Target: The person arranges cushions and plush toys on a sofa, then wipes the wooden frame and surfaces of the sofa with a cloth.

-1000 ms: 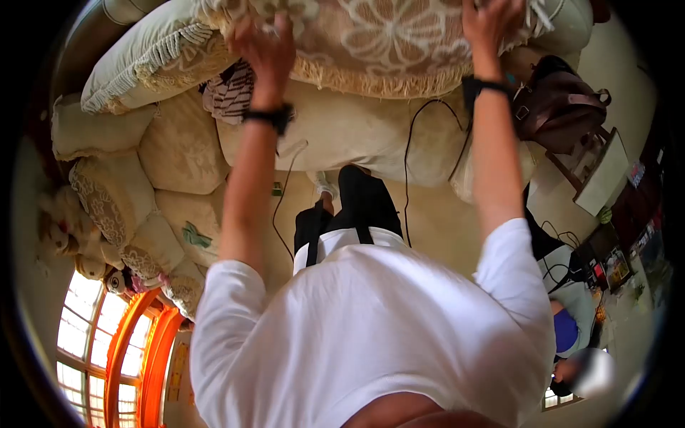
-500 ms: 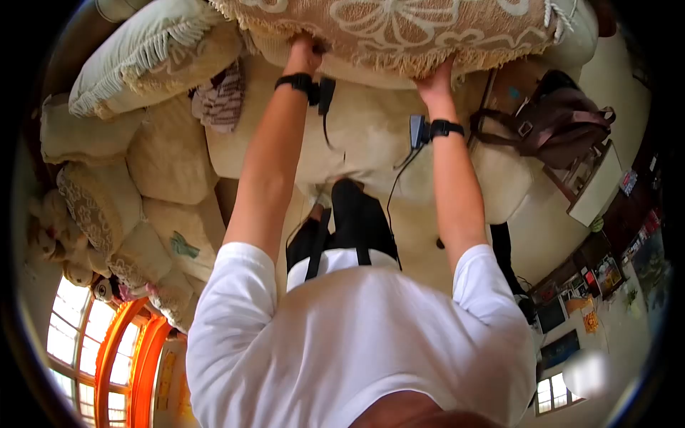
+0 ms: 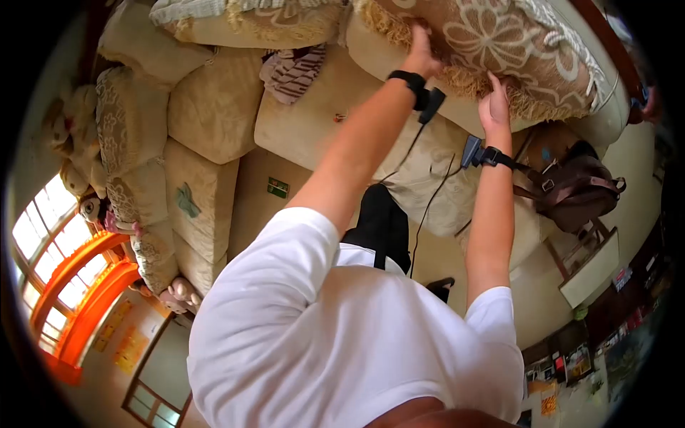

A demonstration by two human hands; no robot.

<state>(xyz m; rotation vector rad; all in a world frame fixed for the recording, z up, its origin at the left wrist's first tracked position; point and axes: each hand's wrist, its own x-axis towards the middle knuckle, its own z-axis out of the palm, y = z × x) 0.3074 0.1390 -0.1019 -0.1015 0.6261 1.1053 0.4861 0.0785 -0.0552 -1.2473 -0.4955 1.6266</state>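
Note:
A brown cover with pale flowers and a fringe (image 3: 489, 36) lies over the cushioned sofa back at the top. My left hand (image 3: 424, 55) rests against its fringed edge, fingers stretched out over the fabric. To the right and slightly lower, my right hand (image 3: 494, 107) touches the fringe with its fingers extended. Neither hand shows a firm grip on the cover. Each wrist wears a black strap with a small device and a cable. Below both hands runs the beige sofa seat (image 3: 307, 132).
A striped cloth (image 3: 292, 71) lies on the seat near the sofa corner. Another sofa section (image 3: 203, 200) on the left carries a green cloth (image 3: 187, 200). A dark brown bag (image 3: 581, 187) sits at the right, above a small wooden stool (image 3: 589, 267). A black slipper (image 3: 441, 288) is on the floor.
The view has shifted, so the sofa's left section shows more fully. My fingers, partly hidden under the fringe before, now show over the cover's edge. My hands are closer together.

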